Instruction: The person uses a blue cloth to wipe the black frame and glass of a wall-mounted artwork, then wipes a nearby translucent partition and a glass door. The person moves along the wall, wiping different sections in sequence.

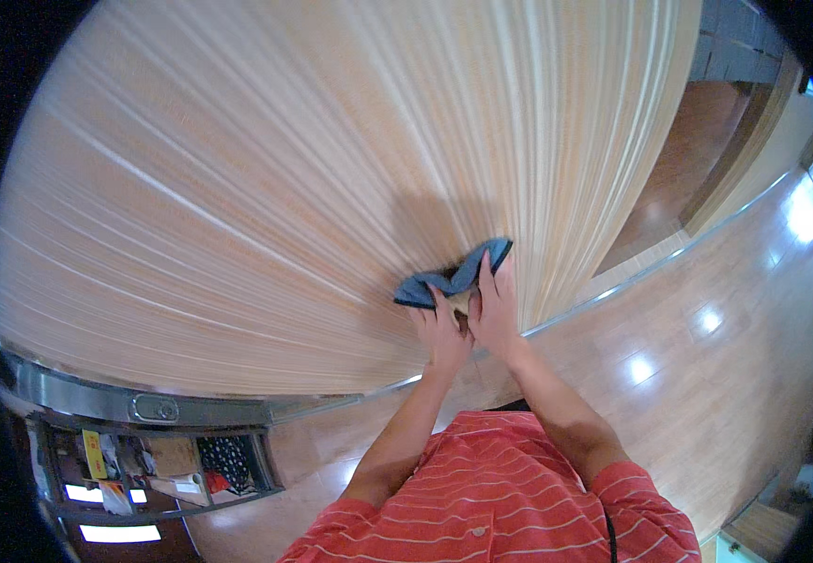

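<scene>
A blue-grey cloth with dark edging [452, 281] is bunched between my two hands, near a large pale panel with streaked wood grain [294, 176]. My left hand [443, 327] grips the cloth's left part, fingers pointing up. Higher and to the right, my right hand [494, 302] holds its right part, with one finger stretched over the cloth. Between the hands a small beige patch shows; what it is I cannot tell. Both palms are partly hidden. A soft shadow lies on the panel just beyond the cloth.
Glossy tiled floor [660, 338] spreads below and to the right. At lower left stands a shelf rack [206, 508] with boxes and a dotted dark cloth [227, 461], beneath a metal strip with an oval fitting [155, 407]. A doorway with a wooden frame [737, 155] is at upper right.
</scene>
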Tool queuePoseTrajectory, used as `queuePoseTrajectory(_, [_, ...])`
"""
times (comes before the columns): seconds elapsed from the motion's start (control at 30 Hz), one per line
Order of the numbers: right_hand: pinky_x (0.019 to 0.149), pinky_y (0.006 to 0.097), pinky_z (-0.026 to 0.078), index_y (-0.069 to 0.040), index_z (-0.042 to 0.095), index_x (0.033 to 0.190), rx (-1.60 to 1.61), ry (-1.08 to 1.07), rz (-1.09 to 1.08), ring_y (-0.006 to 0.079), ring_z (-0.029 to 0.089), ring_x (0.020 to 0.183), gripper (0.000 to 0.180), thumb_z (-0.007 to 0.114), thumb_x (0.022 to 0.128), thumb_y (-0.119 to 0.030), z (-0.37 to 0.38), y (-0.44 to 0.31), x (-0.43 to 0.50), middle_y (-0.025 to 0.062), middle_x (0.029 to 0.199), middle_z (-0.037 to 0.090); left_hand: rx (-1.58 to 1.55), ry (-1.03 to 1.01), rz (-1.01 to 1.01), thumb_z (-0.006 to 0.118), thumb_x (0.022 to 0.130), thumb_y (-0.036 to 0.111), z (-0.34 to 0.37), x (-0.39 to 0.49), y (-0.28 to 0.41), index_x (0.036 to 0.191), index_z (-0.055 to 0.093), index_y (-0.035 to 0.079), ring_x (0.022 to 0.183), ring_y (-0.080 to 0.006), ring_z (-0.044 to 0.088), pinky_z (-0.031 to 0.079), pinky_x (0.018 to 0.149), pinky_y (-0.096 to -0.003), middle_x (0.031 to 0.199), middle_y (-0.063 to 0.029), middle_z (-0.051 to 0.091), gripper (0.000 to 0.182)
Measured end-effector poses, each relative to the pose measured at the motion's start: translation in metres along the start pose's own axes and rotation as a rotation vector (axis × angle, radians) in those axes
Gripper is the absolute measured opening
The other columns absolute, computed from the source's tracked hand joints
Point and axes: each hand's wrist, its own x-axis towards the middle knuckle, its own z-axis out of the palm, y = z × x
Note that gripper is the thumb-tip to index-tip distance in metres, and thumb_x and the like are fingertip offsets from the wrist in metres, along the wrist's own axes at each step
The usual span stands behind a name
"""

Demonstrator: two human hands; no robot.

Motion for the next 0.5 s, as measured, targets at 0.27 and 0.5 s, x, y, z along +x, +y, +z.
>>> queuePoseTrajectory(0.27, [0.124, 0.0621, 0.023, 0.007, 0.029, 0.161, 0.04, 0.052, 0.149, 0.0628, 0.025, 0.148, 0.079, 0.06, 0.089, 0.0, -0.031, 0.011, 0.018, 0.0422, 0.162, 0.025, 0.045, -0.113, 0.017, 0.07, 0.084, 0.019, 0.01, 0.027, 0.043, 0.158, 0.028, -0.013, 0.138, -0.068, 0.032, 0.017, 0.121, -0.0721, 0.144, -0.0443, 0.041, 0.091])
queuePoseTrajectory(0.5, [0.125, 0.0651, 0.02, 0.008, 0.024, 0.162, 0.111, 0.01, 0.154, 0.0618, 0.02, 0.151, 0.084, 0.064, 0.088, -0.002, -0.06, 0.04, 0.02, 0.0427, 0.164, 0.017, 0.033, -0.258, 0.071, 0.071, 0.083, 0.016, 0.015, 0.039, 0.071, 0.161, 0.018, -0.014, 0.142, -0.0659, 0.028, 0.016, 0.122, -0.071, 0.147, -0.0446, 0.04, 0.099])
